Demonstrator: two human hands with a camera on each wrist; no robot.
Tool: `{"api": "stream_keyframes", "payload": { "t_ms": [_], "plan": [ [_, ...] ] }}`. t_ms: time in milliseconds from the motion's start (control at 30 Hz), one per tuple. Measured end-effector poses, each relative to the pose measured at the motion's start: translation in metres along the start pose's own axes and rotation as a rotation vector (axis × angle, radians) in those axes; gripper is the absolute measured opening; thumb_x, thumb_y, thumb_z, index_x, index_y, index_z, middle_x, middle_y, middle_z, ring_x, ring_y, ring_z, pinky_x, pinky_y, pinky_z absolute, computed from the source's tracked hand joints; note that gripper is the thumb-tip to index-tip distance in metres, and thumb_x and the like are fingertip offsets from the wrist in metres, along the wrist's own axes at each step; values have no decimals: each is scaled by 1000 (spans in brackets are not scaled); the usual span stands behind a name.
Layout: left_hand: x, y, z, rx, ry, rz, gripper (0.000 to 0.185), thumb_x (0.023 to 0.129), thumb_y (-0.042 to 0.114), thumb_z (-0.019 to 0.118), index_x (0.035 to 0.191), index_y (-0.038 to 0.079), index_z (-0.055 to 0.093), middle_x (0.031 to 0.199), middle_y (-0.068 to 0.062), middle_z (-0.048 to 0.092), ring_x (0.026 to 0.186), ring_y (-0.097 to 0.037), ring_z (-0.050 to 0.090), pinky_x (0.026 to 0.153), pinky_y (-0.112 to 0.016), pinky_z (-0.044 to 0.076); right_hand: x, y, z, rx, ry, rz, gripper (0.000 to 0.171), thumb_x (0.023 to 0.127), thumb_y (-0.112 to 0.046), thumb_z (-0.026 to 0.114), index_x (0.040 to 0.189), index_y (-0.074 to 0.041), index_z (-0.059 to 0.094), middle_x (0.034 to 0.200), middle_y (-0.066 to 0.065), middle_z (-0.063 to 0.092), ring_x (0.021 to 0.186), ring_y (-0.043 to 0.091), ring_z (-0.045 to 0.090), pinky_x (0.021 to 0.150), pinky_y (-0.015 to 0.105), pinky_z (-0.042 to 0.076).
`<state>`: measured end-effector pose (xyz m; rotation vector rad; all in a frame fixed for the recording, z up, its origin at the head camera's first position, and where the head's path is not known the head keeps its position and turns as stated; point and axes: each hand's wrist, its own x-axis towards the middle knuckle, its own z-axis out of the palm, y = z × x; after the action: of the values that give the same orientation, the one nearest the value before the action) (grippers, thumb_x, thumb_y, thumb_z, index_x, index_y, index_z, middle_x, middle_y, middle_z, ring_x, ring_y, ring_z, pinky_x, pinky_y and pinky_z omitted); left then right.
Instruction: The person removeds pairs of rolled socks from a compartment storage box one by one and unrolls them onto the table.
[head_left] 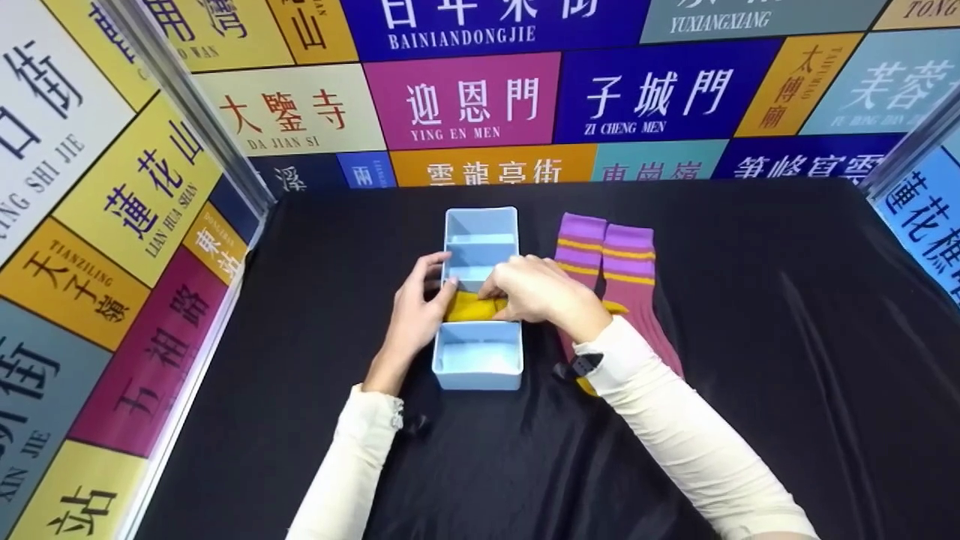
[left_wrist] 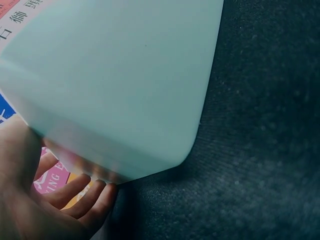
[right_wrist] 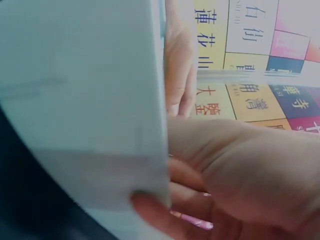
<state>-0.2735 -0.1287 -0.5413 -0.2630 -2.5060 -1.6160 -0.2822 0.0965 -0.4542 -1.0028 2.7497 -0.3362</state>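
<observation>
Black cloth (head_left: 750,337), blue box (head_left: 478,380), right hand (head_left: 538,289) pinching yellow sock (head_left: 468,308) (probably) inside, left hand (head_left: 414,304) alongside, relaxed

Yellow fabric (head_left: 469,308), inside divided light-blue box (head_left: 478,380)

Right hand (head_left: 529,289) conceals part of the yellow fabric (head_left: 463,307) in the blue box (head_left: 478,380); the right sleeve (head_left: 690,435) crosses and obscures the striped socks (head_left: 634,296). The watch (head_left: 587,364) (dark-faced) is too small to read. Left-wrist view: box cropped above and at left. Right-wrist view: fingertips blurred, partly hidden.
</observation>
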Motion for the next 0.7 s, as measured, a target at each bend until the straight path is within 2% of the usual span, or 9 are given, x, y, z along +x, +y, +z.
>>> {"api": "stream_keyframes", "payload": {
  "t_ms": [133,233,367,467,700],
  "plan": [
    [0,1,1,-6,-2,2,44,107,26,68,150,19,61,142,-16,70,119,-28,73,103,-47,59,3,-4,-3,-70,-50,25,29,94,-30,85,122,-29,83,108,1,81,90,30,69,74,46,55],
    [0,1,2,-14,-10,4,45,107,25,68,150,19,60,142,-15,70,119,-29,73,102,-47,60,6,-3,-3,-98,-60,19,20,93,-28,84,113,-30,84,96,2,76,87,31,68,73,48,54],
    [1,2,2,-28,-14,4,45,107,25,68,151,19,60,142,-15,70,117,-29,73,102,-48,59,7,1,-1,-97,-51,-14,15,93,-30,85,108,-29,84,86,1,71,84,29,67,70,47,52],
    [1,3,1,-25,-14,1,44,107,25,67,151,19,60,142,-15,69,117,-28,73,102,-48,59,6,4,1,-81,-38,-34,18,94,-31,86,111,-29,84,85,-2,70,81,26,65,66,43,48],
    [0,2,-1,-12,-13,-5,45,107,24,68,151,18,60,143,-17,69,118,-28,73,104,-47,59,-1,3,4,-63,-1,-49,10,97,-27,81,107,-27,79,75,-2,56,73,25,59,58,37,40]
  ]
}}
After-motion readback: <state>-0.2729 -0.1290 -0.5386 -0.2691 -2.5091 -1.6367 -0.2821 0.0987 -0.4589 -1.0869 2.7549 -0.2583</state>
